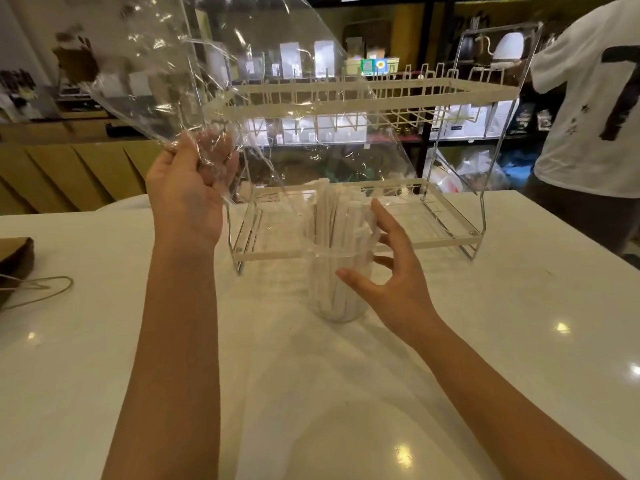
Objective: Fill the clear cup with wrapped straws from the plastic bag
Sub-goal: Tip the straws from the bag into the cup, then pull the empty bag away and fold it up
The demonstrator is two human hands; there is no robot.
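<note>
Right hand [388, 271] hovers open beside clear cup [337, 282] packed with wrapped straws [334, 216], left hand [194, 181] pinching emptied-looking plastic bag [207, 64] aloft; next, probably tidy straws.

The near half of the table [311, 410] is bare and open to reach across. Just behind the cup [337, 289] the rack [363, 220] walls off the far side. The bag [242, 81], held up by the left hand [188, 188], hangs over the cup's left and top. The right hand [388, 275] occupies the cup's right. A brown bag [15, 258] lies far left.
</note>
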